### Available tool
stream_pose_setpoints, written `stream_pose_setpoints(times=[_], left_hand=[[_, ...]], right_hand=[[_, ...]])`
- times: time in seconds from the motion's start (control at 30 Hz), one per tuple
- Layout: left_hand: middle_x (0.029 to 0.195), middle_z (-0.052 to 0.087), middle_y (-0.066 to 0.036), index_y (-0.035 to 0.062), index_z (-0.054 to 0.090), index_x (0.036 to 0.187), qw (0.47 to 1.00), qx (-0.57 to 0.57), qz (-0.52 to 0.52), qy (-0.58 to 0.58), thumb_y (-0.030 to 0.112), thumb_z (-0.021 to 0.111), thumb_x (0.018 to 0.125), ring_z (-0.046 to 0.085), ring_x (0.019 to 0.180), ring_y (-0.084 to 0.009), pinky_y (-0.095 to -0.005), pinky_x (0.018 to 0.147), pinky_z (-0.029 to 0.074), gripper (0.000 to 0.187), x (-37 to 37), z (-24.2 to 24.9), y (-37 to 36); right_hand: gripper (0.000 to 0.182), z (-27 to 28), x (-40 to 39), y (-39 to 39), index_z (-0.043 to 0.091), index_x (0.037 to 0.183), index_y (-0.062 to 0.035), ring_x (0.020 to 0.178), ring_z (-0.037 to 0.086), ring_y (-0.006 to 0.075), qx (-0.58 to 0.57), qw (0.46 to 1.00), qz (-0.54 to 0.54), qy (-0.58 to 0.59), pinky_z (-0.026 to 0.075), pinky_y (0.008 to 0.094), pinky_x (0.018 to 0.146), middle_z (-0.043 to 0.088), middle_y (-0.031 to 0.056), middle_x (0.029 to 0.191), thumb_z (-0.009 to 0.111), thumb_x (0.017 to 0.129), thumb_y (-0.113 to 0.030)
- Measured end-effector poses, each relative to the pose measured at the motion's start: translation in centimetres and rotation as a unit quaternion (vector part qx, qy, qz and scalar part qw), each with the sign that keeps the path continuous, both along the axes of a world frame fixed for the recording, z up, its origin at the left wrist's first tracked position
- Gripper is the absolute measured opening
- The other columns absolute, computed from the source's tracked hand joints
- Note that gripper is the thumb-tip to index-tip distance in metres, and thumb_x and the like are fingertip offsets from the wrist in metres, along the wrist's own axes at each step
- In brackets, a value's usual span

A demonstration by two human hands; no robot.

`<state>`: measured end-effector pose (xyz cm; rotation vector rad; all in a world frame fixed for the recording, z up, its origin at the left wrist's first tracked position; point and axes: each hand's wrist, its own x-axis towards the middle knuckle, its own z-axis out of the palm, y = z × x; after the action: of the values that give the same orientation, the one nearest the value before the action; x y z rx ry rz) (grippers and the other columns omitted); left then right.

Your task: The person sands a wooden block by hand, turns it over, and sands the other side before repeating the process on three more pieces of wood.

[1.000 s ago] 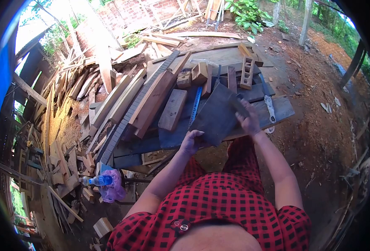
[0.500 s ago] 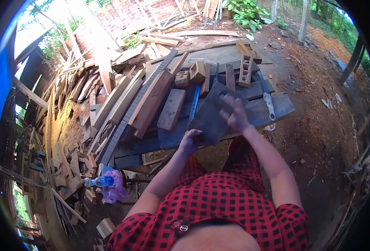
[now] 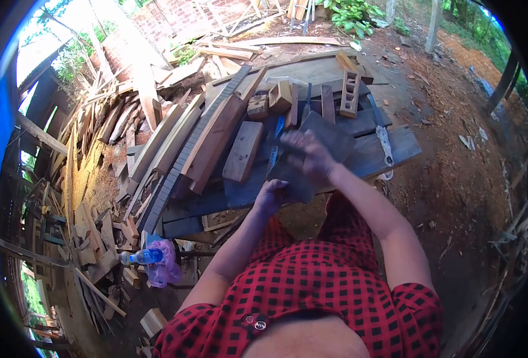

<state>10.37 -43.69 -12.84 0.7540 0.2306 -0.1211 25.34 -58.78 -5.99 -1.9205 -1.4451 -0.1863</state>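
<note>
Head view shows me a thin, flat, dark grey sheet (image 3: 335,138), its near corner reaching past the front edge of the weathered grey wooden desk (image 3: 400,148). My left hand (image 3: 272,194) pinches the sheet's near left edge, thumb on top. My right hand (image 3: 311,159) is blurred over the sheet's middle; I cannot tell whether it grips anything. With one edge held, I judge that a hard sideways push could twist the sheet from the pinch, and pressure on the overhang could tip it. A slip leftward might knock the flat blue marked strip (image 3: 273,154) beside it.
</note>
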Motion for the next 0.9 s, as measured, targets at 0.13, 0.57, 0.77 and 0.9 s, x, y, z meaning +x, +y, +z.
stream_pose_setpoints(times=[0.13, 0.57, 0.77, 0.9], left_hand=[[0.102, 0.063, -0.016, -0.0023, 0.052, 0.113, 0.999, 0.032, 0.004, 0.028, 0.017, 0.061, 0.076, 0.064, 0.094, -0.0323, -0.0505, 0.079, 0.054, 0.043, -0.1, 1.7, -0.7], [0.099, 0.063, -0.016, 0.0008, 0.060, 0.097, 0.999, 0.040, 0.025, 0.014, 0.019, 0.062, 0.076, 0.064, 0.091, -0.0324, -0.0489, 0.072, 0.057, 0.027, -0.1, 0.8, -0.5], [0.098, 0.064, -0.015, 0.0068, 0.062, 0.093, 0.995, 0.068, 0.045, 0.049, 0.016, 0.062, 0.074, 0.062, 0.094, -0.0347, -0.0625, 0.082, 0.048, 0.021, -0.2, 1.4, -0.6], [0.094, 0.064, -0.015, 0.0067, 0.062, 0.090, 0.999, 0.039, 0.001, 0.035, 0.016, 0.062, 0.074, 0.063, 0.091, -0.0333, -0.0628, 0.082, 0.048, 0.018, 0.0, 2.0, -0.8]], right_hand=[[0.048, -1.7, 5.4, -1.0, 0.051, 0.127, -0.0087, 0.123, 0.045, 0.0254, 0.057, 0.973, -0.221, 0.034, 0.029, 0.0460, 0.104, 0.052, 0.0110, 0.128, 0.061, 0.084, -0.026], [0.057, -2.6, 2.1, -7.8, 0.047, 0.132, -0.0079, 0.125, 0.044, 0.0244, 0.040, 0.994, -0.097, -0.037, 0.030, 0.0414, 0.104, 0.050, 0.0097, 0.132, 0.063, 0.081, -0.027], [0.056, -4.7, 0.9, -8.3, 0.045, 0.133, -0.0088, 0.128, 0.041, 0.0241, 0.020, 0.942, -0.327, -0.075, 0.026, 0.0448, 0.106, 0.048, 0.0094, 0.134, 0.059, 0.083, -0.031], [0.057, -3.5, -6.3, -8.2, 0.045, 0.134, -0.0118, 0.129, 0.040, 0.0250, 0.001, 0.993, -0.111, -0.038, 0.018, 0.0446, 0.111, 0.045, 0.0098, 0.138, 0.063, 0.081, -0.021]])
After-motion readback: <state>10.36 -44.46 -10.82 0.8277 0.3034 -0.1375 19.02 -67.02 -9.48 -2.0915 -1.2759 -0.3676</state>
